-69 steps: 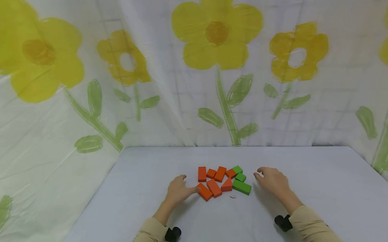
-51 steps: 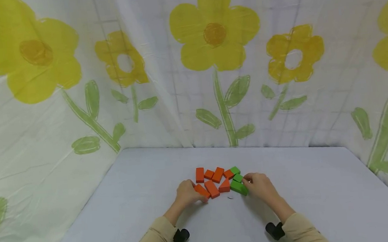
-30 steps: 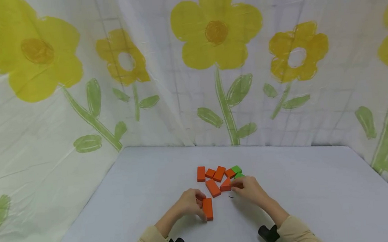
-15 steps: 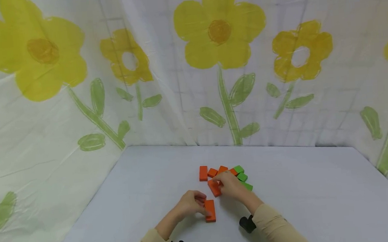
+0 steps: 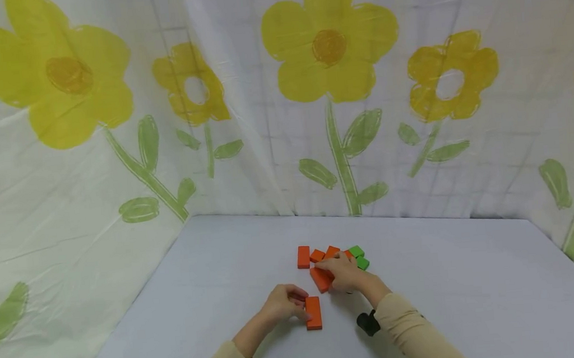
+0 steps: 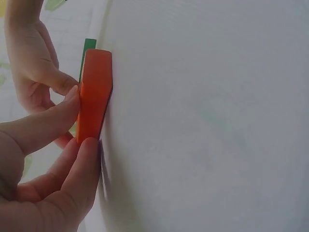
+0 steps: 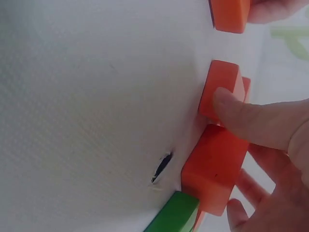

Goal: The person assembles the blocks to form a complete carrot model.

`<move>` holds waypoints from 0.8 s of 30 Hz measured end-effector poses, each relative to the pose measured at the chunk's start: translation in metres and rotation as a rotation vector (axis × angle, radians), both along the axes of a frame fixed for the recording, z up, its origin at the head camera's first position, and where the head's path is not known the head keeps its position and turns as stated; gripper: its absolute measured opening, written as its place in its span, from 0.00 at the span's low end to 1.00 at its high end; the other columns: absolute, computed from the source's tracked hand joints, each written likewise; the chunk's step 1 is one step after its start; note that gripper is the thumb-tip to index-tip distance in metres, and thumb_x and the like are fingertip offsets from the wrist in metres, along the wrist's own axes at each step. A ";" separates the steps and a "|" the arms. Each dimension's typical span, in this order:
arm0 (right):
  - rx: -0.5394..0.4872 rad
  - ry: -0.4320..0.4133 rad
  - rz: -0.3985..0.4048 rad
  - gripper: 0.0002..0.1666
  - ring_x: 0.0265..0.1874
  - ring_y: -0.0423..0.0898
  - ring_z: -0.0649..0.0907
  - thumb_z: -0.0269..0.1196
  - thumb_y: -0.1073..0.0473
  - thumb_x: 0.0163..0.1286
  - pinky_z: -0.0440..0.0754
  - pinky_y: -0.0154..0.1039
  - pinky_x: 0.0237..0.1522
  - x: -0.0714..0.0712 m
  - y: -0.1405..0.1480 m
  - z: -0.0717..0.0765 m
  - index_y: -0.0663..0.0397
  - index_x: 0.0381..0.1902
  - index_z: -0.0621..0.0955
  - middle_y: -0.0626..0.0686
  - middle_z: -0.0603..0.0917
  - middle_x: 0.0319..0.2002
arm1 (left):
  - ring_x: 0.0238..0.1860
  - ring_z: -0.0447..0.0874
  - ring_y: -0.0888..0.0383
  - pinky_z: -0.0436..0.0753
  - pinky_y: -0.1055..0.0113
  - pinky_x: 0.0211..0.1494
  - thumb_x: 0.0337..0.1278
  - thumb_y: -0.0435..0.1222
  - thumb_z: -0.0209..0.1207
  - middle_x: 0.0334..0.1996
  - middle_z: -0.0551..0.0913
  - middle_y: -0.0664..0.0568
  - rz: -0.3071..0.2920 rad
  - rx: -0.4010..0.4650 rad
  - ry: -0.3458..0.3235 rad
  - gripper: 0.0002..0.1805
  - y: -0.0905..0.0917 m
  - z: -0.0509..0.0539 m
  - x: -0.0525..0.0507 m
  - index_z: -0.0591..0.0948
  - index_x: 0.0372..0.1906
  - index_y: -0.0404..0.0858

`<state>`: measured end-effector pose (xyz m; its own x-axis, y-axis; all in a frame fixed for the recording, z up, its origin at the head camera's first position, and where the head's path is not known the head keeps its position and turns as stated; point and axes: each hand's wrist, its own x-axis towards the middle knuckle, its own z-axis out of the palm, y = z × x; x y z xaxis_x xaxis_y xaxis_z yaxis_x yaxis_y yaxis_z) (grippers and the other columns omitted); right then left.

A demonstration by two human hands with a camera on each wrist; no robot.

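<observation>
In the head view my left hand (image 5: 283,304) holds an orange rectangular block (image 5: 313,313) by its left side, thumb near the front end. The left wrist view shows thumb and fingers pinching that orange block (image 6: 94,96). Farther back, my right hand (image 5: 344,273) grips another orange block (image 5: 321,279) at the near side of the block group. The thumb of my right hand (image 7: 270,130) presses on this block (image 7: 219,87) in the right wrist view; the fingers reach behind. A red-orange block (image 7: 215,166) and a green one (image 7: 176,212) lie beside it.
Behind my right hand are an upright-lying orange block (image 5: 303,257), smaller orange blocks (image 5: 317,256) and green blocks (image 5: 356,251), partly covered. All lie on a white table (image 5: 232,251) before a flowered curtain (image 5: 264,147). A small dark tear (image 7: 162,166) marks the cloth.
My left hand has drawn one orange block out of the group toward the front. My right hand has moved left from the green blocks onto another orange block.
</observation>
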<state>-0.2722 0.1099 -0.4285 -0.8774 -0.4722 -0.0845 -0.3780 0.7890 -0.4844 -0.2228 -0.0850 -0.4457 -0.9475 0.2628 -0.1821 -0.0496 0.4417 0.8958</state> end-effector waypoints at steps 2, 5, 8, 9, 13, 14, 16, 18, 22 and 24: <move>-0.002 0.000 0.009 0.35 0.60 0.62 0.64 0.68 0.72 0.56 0.56 0.65 0.58 0.000 0.000 -0.001 0.60 0.63 0.75 0.58 0.75 0.62 | 0.30 0.76 0.59 0.80 0.65 0.39 0.39 0.21 0.72 0.29 0.81 0.50 0.001 -0.016 0.012 0.19 0.000 0.000 0.001 0.82 0.42 0.28; 0.000 0.007 0.018 0.36 0.59 0.60 0.66 0.70 0.69 0.55 0.55 0.67 0.60 0.000 0.001 -0.002 0.63 0.64 0.74 0.61 0.74 0.61 | 0.29 0.76 0.59 0.80 0.66 0.37 0.38 0.21 0.72 0.28 0.80 0.50 -0.003 -0.030 0.035 0.18 0.001 0.000 0.001 0.83 0.41 0.28; -0.016 0.027 0.025 0.37 0.53 0.56 0.71 0.72 0.66 0.55 0.66 0.60 0.57 0.001 0.002 -0.003 0.66 0.63 0.74 0.61 0.74 0.57 | 0.29 0.76 0.59 0.80 0.66 0.37 0.37 0.21 0.72 0.27 0.80 0.51 -0.006 -0.037 0.052 0.18 0.001 -0.001 0.001 0.83 0.40 0.28; -0.025 0.041 0.031 0.37 0.49 0.54 0.73 0.73 0.66 0.54 0.70 0.56 0.54 0.002 0.002 -0.004 0.67 0.62 0.74 0.61 0.74 0.55 | 0.29 0.76 0.59 0.80 0.66 0.37 0.37 0.21 0.72 0.27 0.80 0.51 -0.005 -0.037 0.054 0.18 0.001 -0.001 0.001 0.83 0.40 0.28; -0.093 0.109 0.048 0.37 0.39 0.48 0.72 0.76 0.65 0.50 0.75 0.43 0.39 0.006 0.003 -0.005 0.71 0.58 0.76 0.60 0.75 0.50 | 0.29 0.75 0.59 0.80 0.66 0.36 0.36 0.20 0.72 0.26 0.80 0.51 0.002 -0.040 0.056 0.18 0.002 -0.001 0.001 0.83 0.39 0.27; -0.112 0.125 0.051 0.37 0.38 0.48 0.72 0.76 0.65 0.49 0.75 0.42 0.38 0.007 0.004 -0.004 0.71 0.57 0.77 0.60 0.75 0.50 | 0.29 0.76 0.59 0.79 0.67 0.36 0.36 0.20 0.72 0.26 0.80 0.51 0.002 -0.042 0.059 0.18 0.002 0.000 0.001 0.83 0.39 0.27; -0.151 0.156 0.057 0.37 0.39 0.49 0.73 0.77 0.65 0.47 0.77 0.44 0.39 0.009 0.005 -0.002 0.71 0.56 0.78 0.61 0.76 0.50 | 0.29 0.76 0.60 0.79 0.67 0.36 0.36 0.20 0.72 0.26 0.80 0.51 0.005 -0.040 0.057 0.18 0.002 0.000 0.001 0.83 0.39 0.27; -0.184 0.180 0.063 0.36 0.42 0.51 0.74 0.77 0.65 0.46 0.78 0.47 0.42 0.011 0.007 0.000 0.69 0.55 0.79 0.62 0.76 0.51 | 0.29 0.76 0.59 0.79 0.66 0.35 0.35 0.20 0.72 0.26 0.80 0.51 0.005 -0.039 0.059 0.18 0.002 0.001 0.001 0.83 0.39 0.27; -0.219 0.195 0.071 0.36 0.47 0.54 0.77 0.77 0.64 0.46 0.79 0.51 0.47 0.016 0.013 0.002 0.66 0.55 0.79 0.61 0.78 0.52 | 0.29 0.76 0.59 0.79 0.66 0.35 0.36 0.20 0.72 0.27 0.80 0.50 0.007 -0.036 0.051 0.18 0.001 0.001 0.001 0.83 0.39 0.27; -0.219 0.179 0.067 0.36 0.48 0.55 0.78 0.77 0.64 0.46 0.79 0.52 0.48 0.020 0.016 0.003 0.67 0.55 0.79 0.60 0.80 0.52 | 0.29 0.76 0.58 0.80 0.65 0.36 0.36 0.21 0.72 0.27 0.80 0.50 0.006 -0.037 0.049 0.18 0.001 0.002 0.001 0.83 0.40 0.28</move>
